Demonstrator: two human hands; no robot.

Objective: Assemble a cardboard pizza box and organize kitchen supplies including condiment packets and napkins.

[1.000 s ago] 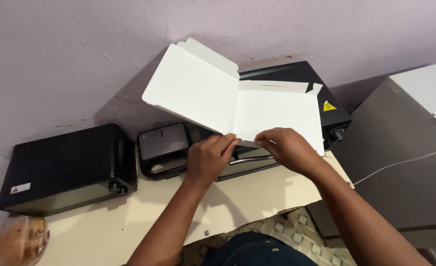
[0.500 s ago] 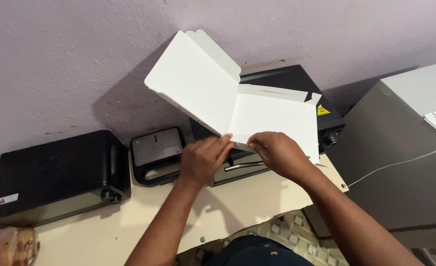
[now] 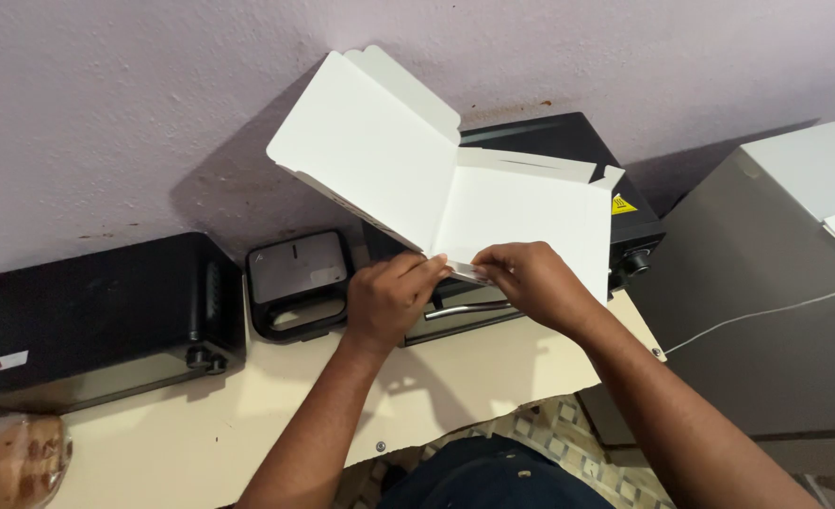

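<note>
Two hands, left hand (image 3: 391, 302) and right hand (image 3: 531, 283), pinched the white cardboard box (image 3: 455, 198) at its lower edge, fingers closed on it. Held above the surface (image 3: 248, 415) before black appliances, the box had lifted slightly since a second earlier, its flaps still unfolded.

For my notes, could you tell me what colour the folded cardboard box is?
Plain white; the cardboard box shows best in the head view.

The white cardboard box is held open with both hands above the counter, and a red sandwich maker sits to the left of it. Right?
Not quite. In the head view the sandwich maker is black with a grey lid, not red. Both the left hand and right hand do hold the open white cardboard box above the counter.
</note>
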